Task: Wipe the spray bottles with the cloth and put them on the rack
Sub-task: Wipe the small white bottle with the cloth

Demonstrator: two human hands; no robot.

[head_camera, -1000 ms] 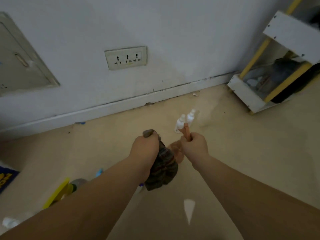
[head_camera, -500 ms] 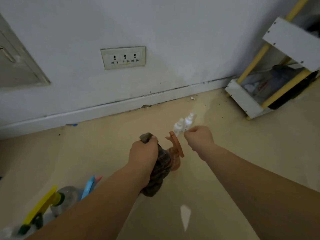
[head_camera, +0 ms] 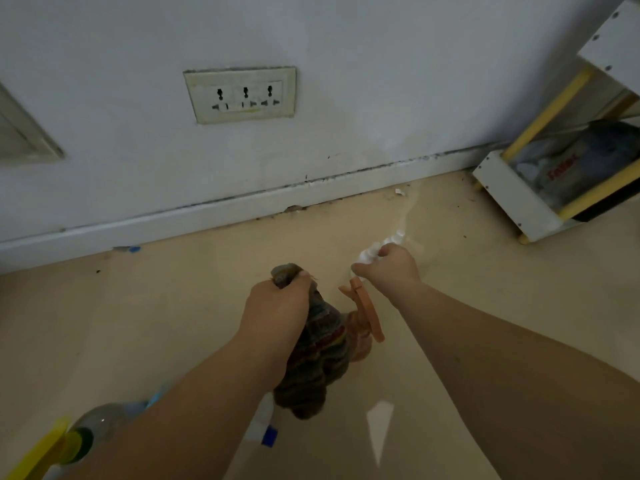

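On my feed the grey wall (head_camera: 346, 46) fills the upper half, and the pale floor (head_camera: 166, 323) takes up everything below its skirting board (head_camera: 173, 220). The rack (head_camera: 512, 192), white panels on yellow posts, stands on the floor at the far right against the wall. Its lowest shelf holds some dark bagged things I cannot identify.

Both forearms reach in from the bottom edge, the hands apart. The left hand (head_camera: 277, 306) is clenched round the top of the cloth (head_camera: 315, 358), a dark striped bundle that hangs down from the fist toward the floor. A three-way socket plate (head_camera: 239, 95) is set in the wall above.

The orange spray bottle (head_camera: 362, 327) stands on the floor between the forearms, touching the right side of the cloth, its trigger head pointing away from me. At the lower left a clear bottle with a yellow trigger (head_camera: 90, 431) shows partly behind the left arm, and a white sprayer with a blue tip (head_camera: 265, 429) lies under that arm.

The right hand (head_camera: 391, 271) is curled, thumb and forefinger pinching the small white bottle (head_camera: 367, 255). A second white bottle (head_camera: 398, 234) stands just beyond it, well apart from the rack.
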